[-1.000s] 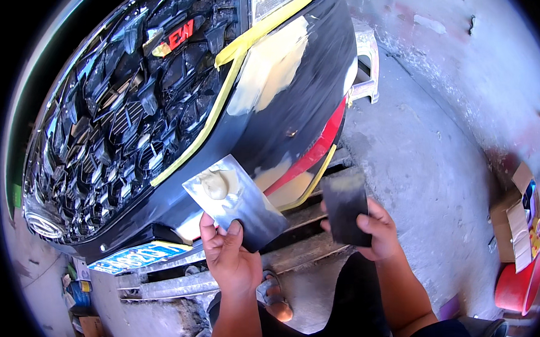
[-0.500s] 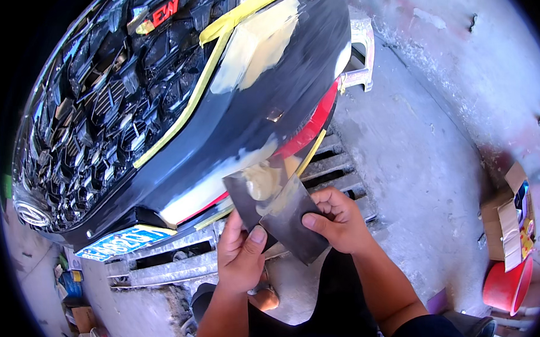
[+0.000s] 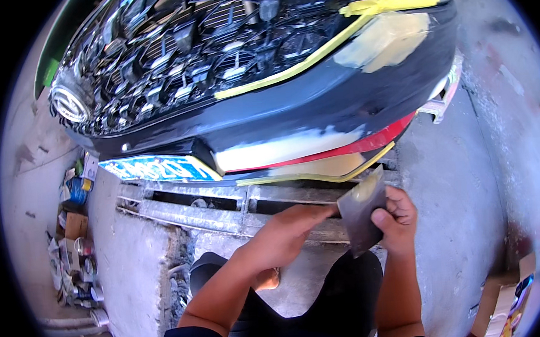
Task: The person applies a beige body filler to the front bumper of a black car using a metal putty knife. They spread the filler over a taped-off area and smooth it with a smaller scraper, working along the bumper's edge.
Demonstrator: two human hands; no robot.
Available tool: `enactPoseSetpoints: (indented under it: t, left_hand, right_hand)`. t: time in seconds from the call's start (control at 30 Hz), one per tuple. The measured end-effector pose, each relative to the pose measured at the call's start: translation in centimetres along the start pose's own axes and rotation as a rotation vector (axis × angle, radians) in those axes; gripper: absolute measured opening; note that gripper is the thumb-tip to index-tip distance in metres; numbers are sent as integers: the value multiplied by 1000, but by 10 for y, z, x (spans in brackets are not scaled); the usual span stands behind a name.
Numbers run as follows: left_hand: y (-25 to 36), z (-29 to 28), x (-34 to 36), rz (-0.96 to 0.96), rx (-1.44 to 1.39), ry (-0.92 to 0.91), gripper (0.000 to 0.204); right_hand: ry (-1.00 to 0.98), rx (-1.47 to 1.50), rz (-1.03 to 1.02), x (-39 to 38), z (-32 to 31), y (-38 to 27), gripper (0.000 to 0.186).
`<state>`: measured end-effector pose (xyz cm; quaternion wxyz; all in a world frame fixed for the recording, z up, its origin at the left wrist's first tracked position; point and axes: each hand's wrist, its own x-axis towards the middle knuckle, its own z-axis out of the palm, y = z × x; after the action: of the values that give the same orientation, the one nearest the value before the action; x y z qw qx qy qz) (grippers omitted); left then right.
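Observation:
My right hand (image 3: 399, 220) grips a dark, flat putty spreader (image 3: 364, 220), thumb on its face and fingers behind. Pale putty (image 3: 364, 192) coats its upper end. My left hand (image 3: 288, 231) is closed, back upward, with a fingertip beside the spreader's left edge; whatever it holds is hidden. Beyond both hands lies a dark car bumper (image 3: 279, 116), apart from the spreader. Cream filler patches (image 3: 388, 43) mark its upper right corner and lower edge. A red strip (image 3: 375, 140) runs along the lower edge, and yellow masking tape (image 3: 295, 69) borders the grille.
The black grille (image 3: 184, 51) and a blue number plate (image 3: 160, 168) are on the car's front. Below the bumper lies a slatted grate (image 3: 205, 208). A pale stool (image 3: 442, 101) stands behind the bumper's right end. Boxes and cans (image 3: 78, 239) line the left; a cardboard box (image 3: 497, 306) sits lower right.
My view has shifted, putting the bumper farther up and right. My hands have changed position: the two spreaders were held overlapping, and now only one shows plainly, in my right hand.

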<state>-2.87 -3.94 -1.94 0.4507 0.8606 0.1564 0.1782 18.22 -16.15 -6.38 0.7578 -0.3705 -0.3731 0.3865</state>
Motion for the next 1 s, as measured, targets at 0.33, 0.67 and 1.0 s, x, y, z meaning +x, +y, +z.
enactPoseSetpoints:
  t: [0.33,0.67,1.0]
  left_hand:
    - [-51,-9,-29,-239,-867,45,37]
    - [-47,-6,-43,-341,-763,113,36]
    - [-52,5,-60,-301,-853,181,36]
  right_hand:
    - [-614,-489,-197,31,25,-39,49]
    - [-815,-810,-150,43,17,-27,62]
    - [-750,-880,-126,42,8,-13,54]
